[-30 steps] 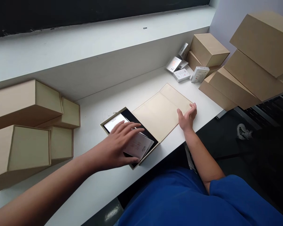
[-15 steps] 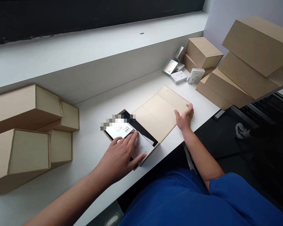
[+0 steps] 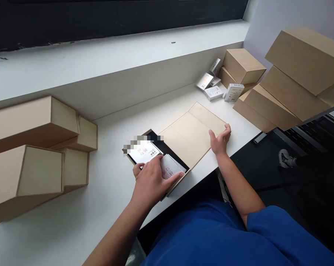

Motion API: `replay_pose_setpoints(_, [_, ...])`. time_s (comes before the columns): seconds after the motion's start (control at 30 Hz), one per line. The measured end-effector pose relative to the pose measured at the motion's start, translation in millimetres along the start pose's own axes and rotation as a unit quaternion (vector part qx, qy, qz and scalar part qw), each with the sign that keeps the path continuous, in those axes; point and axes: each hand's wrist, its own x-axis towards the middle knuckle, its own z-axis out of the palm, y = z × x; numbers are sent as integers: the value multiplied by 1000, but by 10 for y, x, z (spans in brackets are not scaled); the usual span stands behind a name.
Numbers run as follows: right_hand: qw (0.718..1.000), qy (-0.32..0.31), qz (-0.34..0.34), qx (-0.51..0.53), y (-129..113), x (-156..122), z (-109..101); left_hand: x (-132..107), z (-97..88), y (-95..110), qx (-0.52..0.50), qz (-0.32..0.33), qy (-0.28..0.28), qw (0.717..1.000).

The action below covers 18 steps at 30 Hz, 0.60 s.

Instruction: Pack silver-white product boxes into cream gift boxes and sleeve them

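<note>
Black-lined box (image 3: 167,141) lying open on a white bench (image 3: 108,210), with its beige lid (image 3: 193,135) folded out flat toward the far right. Inside the box, a white card (image 3: 143,152) sits at the far left, with a pixelated strip along its far edge. A smaller white booklet (image 3: 170,166) lies toward the near right, just beside the card.

My left hand (image 3: 152,181) is over the box, palm down. Its fingers (image 3: 137,170) reach past the card's near edge, and my thumb (image 3: 175,180) lies across the booklet; I cannot tell whether the hand is gripping either item. My right hand (image 3: 220,141) is open, fingers lightly curled, touching the right edge of the lid.

Farther right on the bench, small white cartons (image 3: 213,93) lie in a loose cluster against the wall, beside stacked kraft boxes (image 3: 302,62). More kraft boxes (image 3: 30,125) are piled to the left of the open box. My blue shirt (image 3: 200,236) fills the near edge of the view, and a sneaker (image 3: 285,159) shows on the dark floor at right.
</note>
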Motion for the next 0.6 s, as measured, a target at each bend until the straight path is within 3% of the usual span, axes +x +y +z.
replay_pose_setpoints(0.1, [1000, 8, 7, 16, 1, 2, -3, -62, 56, 41, 2, 10, 0, 1000])
replay_pose_setpoints(0.2, [999, 16, 16, 43, -6, -1, -6, -138, 155, 38, 20, 73, 16, 997])
replay_pose_setpoints(0.37, [982, 17, 41, 182, -27, 16, -42, -295, 295, -70, 41, 148, 14, 988])
replay_pose_setpoints(0.5, [973, 23, 46, 223, -40, 63, -107, -452, 243, -163, 33, 189, -15, 981])
replay_pose_setpoints(0.6, [966, -20, 33, 257, -78, 70, -150, -585, 162, -206, 25, 212, -63, 975])
